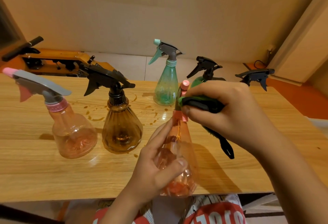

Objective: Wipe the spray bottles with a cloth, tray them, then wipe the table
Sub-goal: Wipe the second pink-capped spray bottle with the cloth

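Fingers (193, 88) of right hand (225, 110) curled tight round a dark cloth (200, 103) w/ green edge, pressing it against the trigger head of the held bottle (177, 163). A loose cloth tail hangs below the palm. Thumb and fingers of left hand (156, 172) wrapped round the lower body of the same bottle, one finger laid up along its neck to the collar. That head is mostly blocked by cloth and right hand. Around it, all upright on the table (35, 170): pink bottle (74, 135) w/ grey head and pink nozzle, far left; ribbed amber bottle (122, 127) w/ black head just beside it; teal bottle (166, 85) w/ grey-and-teal head at the back, ctr, just behind the held nozzle; green bottle (204, 71) w/ black head, body largely hidden by right hand; a dark trigger head (255, 77) far right, its body out of sight behind the hand. Brown spill marks (95, 117) dot the wood-grain top betw. amber and teal bottles. Past the table's far edge, left: an orange-brown wooden frame (53, 58) w/ black fittings. Bottom edge: red-and-white clothing (213, 211) at the person's lap. Held bottle: clear pinkish-orange plastic, slim cone shape, pink collar, pink nozzle tip showing above the cloth. It is held slightly tilted above the table's near edge, ctr, base toward the person.
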`<state>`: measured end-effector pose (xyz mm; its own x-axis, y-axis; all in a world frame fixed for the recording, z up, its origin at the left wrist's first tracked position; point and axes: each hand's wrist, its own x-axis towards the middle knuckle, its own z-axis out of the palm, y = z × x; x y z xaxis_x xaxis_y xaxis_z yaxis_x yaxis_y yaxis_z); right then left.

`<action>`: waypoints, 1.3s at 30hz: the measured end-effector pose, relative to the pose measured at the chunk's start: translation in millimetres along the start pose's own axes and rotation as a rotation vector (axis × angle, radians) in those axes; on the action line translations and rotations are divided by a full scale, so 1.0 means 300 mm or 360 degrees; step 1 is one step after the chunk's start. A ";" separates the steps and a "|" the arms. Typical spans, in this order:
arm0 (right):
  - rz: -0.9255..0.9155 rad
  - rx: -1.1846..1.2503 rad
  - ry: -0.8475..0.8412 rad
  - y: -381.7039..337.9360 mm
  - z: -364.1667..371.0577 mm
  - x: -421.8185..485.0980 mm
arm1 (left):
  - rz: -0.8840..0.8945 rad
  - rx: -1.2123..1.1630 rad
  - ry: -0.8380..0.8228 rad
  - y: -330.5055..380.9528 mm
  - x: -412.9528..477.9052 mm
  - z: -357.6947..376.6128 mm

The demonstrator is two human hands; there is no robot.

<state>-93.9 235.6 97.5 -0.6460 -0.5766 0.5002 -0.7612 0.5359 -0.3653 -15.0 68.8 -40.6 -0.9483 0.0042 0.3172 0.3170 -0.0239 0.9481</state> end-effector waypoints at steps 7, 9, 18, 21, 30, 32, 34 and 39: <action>0.0064 0.0046 0.0050 0.032 -0.005 -0.067 | 0.0034 0.0084 -0.0053 0.003 0.011 0.002; 0.0059 0.0033 0.0054 0.035 -0.005 -0.074 | 0.0034 0.0056 -0.0074 0.008 0.009 0.004; 0.0064 0.0092 0.0155 0.038 0.015 -0.074 | -0.0027 -0.0091 -0.0006 0.004 0.008 -0.005; 0.0074 0.0108 0.0162 0.039 0.012 -0.074 | -0.0075 -0.0141 -0.0009 -0.001 0.002 -0.007; 0.0139 0.0086 0.0159 0.058 0.005 -0.089 | -0.0024 -0.0081 0.0004 0.006 0.000 -0.009; 0.0149 0.0081 0.0158 0.061 0.011 -0.093 | -0.0009 -0.0107 -0.0007 0.004 0.001 -0.007; 0.0158 0.0077 0.0159 0.066 0.016 -0.097 | -0.0013 -0.0169 -0.0013 0.000 -0.001 -0.005; 0.0195 0.0081 0.0155 0.087 0.026 -0.106 | -0.0058 -0.0273 -0.0016 0.001 -0.005 -0.008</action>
<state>-93.7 263.1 65.9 -0.7275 -0.4450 0.5222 -0.6805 0.5652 -0.4664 -13.6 66.2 -40.8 -0.9588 0.0185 0.2835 0.2747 -0.1939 0.9418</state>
